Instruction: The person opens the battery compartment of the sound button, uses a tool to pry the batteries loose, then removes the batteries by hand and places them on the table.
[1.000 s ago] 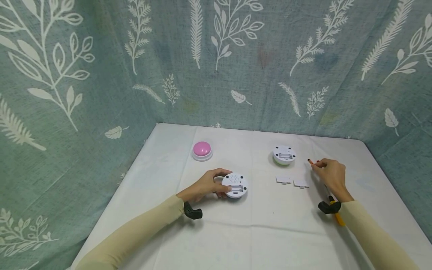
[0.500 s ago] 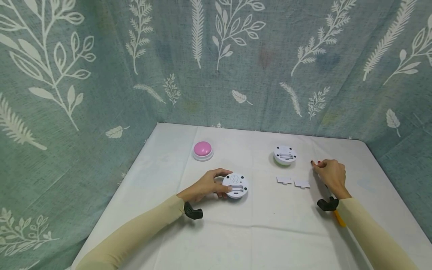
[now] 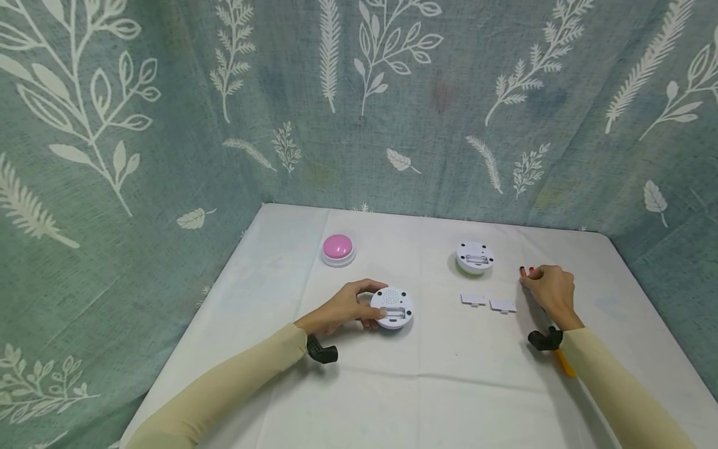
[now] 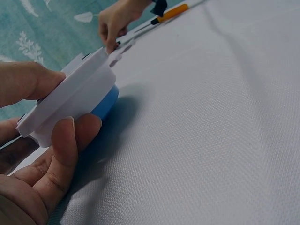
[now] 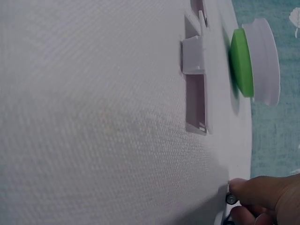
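Observation:
My left hand (image 3: 342, 307) holds a round white push-button buzzer (image 3: 392, 308), base up, with an open battery slot in it. In the left wrist view, the thumb lies on the base of the buzzer (image 4: 70, 101) and fingers curl under its side by the blue dome. My right hand (image 3: 551, 290) is low over the cloth at the right, with thumb and finger pinching a battery (image 3: 523, 272). A second battery (image 3: 531, 269) lies right beside it, partly hidden by the hand. In the right wrist view, the pinched battery (image 5: 231, 198) shows its round end at the fingertips.
A green-domed buzzer (image 3: 474, 258) lies base up at the back, its slot open. Two white battery covers (image 3: 473, 300) lie in front of it. A pink button (image 3: 338, 249) stands upright at back left. A yellow-handled screwdriver (image 3: 565, 363) lies under the right forearm.
The battery in the right hand has swung from a leftward slant to lie alongside the second one, down at the cloth. The left hand and its buzzer have stayed put.

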`<state>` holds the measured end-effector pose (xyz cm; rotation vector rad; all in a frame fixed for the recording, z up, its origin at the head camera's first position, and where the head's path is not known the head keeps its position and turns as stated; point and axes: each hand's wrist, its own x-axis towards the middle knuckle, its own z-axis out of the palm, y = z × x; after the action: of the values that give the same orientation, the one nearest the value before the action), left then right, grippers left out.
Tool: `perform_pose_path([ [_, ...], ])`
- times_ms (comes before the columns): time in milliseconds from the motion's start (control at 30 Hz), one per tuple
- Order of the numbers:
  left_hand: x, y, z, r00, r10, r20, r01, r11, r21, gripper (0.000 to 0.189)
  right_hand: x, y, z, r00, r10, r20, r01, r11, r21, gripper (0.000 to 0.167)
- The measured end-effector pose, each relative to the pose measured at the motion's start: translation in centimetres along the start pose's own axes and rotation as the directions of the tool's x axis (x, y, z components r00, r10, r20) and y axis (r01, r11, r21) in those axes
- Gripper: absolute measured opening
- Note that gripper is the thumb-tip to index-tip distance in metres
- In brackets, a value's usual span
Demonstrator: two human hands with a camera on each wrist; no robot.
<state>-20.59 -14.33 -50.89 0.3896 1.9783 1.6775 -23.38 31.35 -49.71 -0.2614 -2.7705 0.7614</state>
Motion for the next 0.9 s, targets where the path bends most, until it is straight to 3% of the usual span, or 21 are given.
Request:
perform_pose_path([
  [133,0.0,0.1,0.0,1.000,0.004,0.005,-0.004,1.000,0.003,0.067,-0.1,-0.1,-0.1,1.000,-0.015,-0.003,0.015,1.000,0.022,0.022],
  [300,-0.1,0.3,-0.1,1.000,0.002,0.017,-0.002,1.000,0.005,0.067,-0.9,-1.1,-0.2,0.995,-0.104,0.007,0.104,0.993,0.062,0.021],
  [600,-0.3,0.3,-0.3,0.999,-0.003,0.045,0.003,1.000,0.015,0.069,-3.2,-4.4,0.7,0.948,-0.318,0.012,0.314,0.940,0.132,0.021],
  [800,-0.2,0.3,-0.2,1.000,-0.007,0.030,0.007,1.000,-0.006,0.082,-4.8,-7.0,1.9,0.927,-0.353,0.125,0.319,0.920,0.229,0.025],
  [900,-0.1,0.2,-0.2,1.000,-0.007,0.013,0.007,1.000,-0.018,0.084,-5.6,-8.2,2.8,0.898,-0.392,0.200,0.335,0.904,0.267,0.030],
])
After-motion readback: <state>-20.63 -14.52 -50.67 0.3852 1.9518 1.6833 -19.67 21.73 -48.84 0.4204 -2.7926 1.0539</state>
